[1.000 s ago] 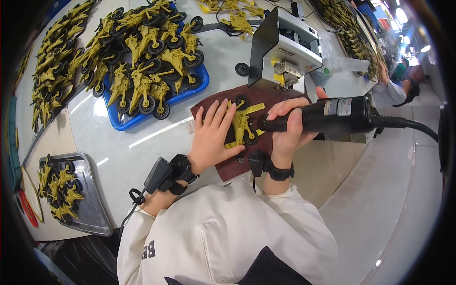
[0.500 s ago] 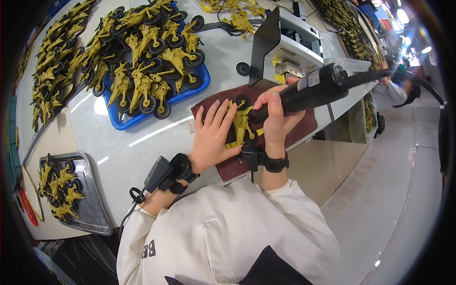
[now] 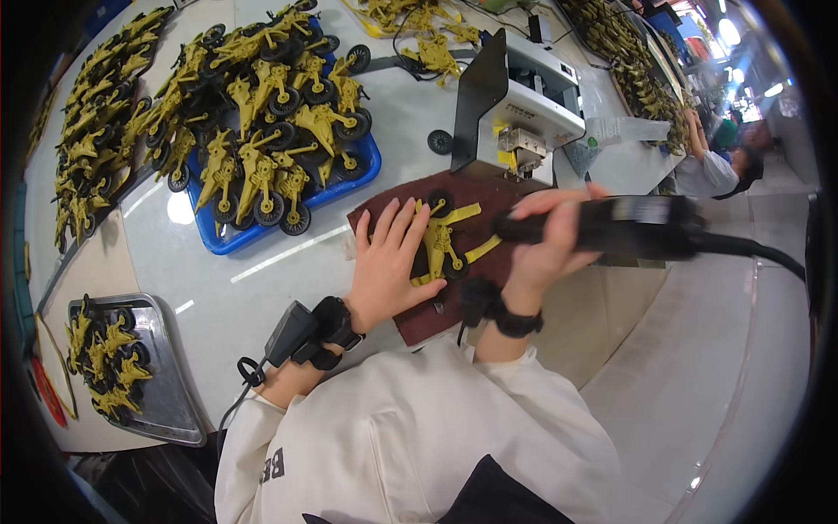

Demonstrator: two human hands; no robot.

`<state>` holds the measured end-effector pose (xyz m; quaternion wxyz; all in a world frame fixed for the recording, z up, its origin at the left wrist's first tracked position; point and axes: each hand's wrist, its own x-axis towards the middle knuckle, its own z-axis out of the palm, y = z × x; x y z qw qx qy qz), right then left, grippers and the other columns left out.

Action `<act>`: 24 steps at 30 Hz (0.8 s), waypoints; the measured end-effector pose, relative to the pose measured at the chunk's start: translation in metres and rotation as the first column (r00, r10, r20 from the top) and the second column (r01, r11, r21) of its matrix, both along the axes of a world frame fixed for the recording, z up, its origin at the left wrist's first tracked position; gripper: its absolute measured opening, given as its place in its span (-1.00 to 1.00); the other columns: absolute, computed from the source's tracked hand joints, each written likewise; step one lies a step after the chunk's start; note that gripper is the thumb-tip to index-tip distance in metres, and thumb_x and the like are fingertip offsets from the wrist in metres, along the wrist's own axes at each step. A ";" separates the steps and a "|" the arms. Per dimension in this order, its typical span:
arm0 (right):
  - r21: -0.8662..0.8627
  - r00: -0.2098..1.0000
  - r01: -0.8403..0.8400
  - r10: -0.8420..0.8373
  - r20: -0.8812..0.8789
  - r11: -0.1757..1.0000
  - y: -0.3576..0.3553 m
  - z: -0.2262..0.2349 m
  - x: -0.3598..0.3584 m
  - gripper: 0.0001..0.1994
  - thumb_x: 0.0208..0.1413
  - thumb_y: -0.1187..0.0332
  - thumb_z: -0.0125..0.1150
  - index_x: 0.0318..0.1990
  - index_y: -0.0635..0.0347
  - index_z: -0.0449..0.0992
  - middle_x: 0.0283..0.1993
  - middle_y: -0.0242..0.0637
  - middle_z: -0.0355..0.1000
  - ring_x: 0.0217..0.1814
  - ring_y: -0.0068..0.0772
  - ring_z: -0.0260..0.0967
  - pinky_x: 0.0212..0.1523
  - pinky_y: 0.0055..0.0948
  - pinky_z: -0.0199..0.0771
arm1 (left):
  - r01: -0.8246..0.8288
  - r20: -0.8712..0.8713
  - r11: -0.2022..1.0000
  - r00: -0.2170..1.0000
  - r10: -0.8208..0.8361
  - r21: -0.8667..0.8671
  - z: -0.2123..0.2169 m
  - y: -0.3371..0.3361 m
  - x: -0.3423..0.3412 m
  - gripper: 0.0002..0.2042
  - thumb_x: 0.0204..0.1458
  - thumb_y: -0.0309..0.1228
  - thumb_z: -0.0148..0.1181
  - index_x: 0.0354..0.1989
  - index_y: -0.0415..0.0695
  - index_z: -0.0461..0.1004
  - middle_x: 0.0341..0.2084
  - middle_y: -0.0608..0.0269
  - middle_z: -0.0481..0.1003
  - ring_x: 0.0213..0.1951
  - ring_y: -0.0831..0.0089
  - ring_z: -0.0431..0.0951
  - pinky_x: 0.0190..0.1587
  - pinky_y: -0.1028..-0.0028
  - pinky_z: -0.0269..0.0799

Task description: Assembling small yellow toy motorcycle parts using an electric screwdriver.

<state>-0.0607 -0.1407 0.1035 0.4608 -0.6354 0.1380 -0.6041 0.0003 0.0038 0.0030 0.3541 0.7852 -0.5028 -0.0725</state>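
Note:
My left hand lies flat, fingers spread, over the left side of a yellow plastic toy-vehicle part with black wheels. This part rests on a dark red cloth; my palm and fingers hide some of it. My right hand is wrapped round a black electric screwdriver, held nearly level to the right of the part. The screwdriver's front end is apart from the part, and its cable runs off to the right. A small dark piece lies on the cloth near my left thumb.
A blue tray heaped with wheeled yellow parts stands to the left, beside another pile. A metal tray holds several more. Behind the cloth are a white-and-black boxy machine and a loose black wheel. A co-worker is far right.
My right hand has drawn the screwdriver away from the yellow part, to the right, and tipped it more level. My left hand stays on the part. My view has shifted slightly.

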 end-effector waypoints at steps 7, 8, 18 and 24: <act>-0.113 0.981 0.145 -0.127 0.148 0.983 -0.079 0.026 0.030 -0.45 0.05 0.49 0.17 0.16 0.38 0.07 -0.52 -0.28 0.33 -0.63 -0.45 0.34 -0.51 -0.50 0.40 | 0.013 -0.016 0.999 1.000 -0.012 0.036 0.003 0.000 -0.002 -0.04 -0.31 0.00 0.34 0.31 -0.15 0.06 0.25 0.00 0.13 0.29 0.04 0.05 0.28 -0.04 -0.26; -0.093 0.990 0.105 -0.094 0.109 0.990 -0.086 0.020 0.033 -0.42 0.03 0.53 0.20 0.18 0.38 0.05 -0.49 -0.26 0.34 -0.63 -0.47 0.35 -0.54 -0.54 0.41 | 0.018 -0.015 0.999 1.000 -0.018 0.034 0.004 -0.001 -0.002 -0.04 -0.31 0.00 0.34 0.31 -0.15 0.07 0.25 0.01 0.13 0.29 0.03 0.05 0.28 -0.04 -0.26; 0.116 0.978 -0.210 0.208 0.028 0.971 0.000 -0.010 -0.003 -0.41 0.03 0.36 0.21 0.10 0.44 0.02 -0.52 -0.23 0.33 -0.63 -0.46 0.33 -0.49 -0.44 0.43 | 0.011 -0.006 1.000 1.000 -0.011 0.028 0.000 -0.001 0.001 -0.01 -0.33 0.02 0.36 0.31 -0.16 0.06 0.25 0.04 0.14 0.29 0.07 0.07 0.29 -0.01 -0.24; 0.023 0.975 -0.214 0.215 -0.053 0.977 0.013 -0.016 0.011 -0.38 0.10 0.21 0.06 0.20 0.27 -0.09 -0.52 -0.16 0.29 -0.68 -0.33 0.24 -0.63 -0.34 0.37 | -0.012 -0.045 1.000 0.999 0.012 -0.003 -0.002 0.001 0.001 -0.01 -0.37 -0.04 0.40 0.28 -0.22 0.06 0.23 0.07 0.16 0.28 0.11 0.08 0.30 0.02 -0.19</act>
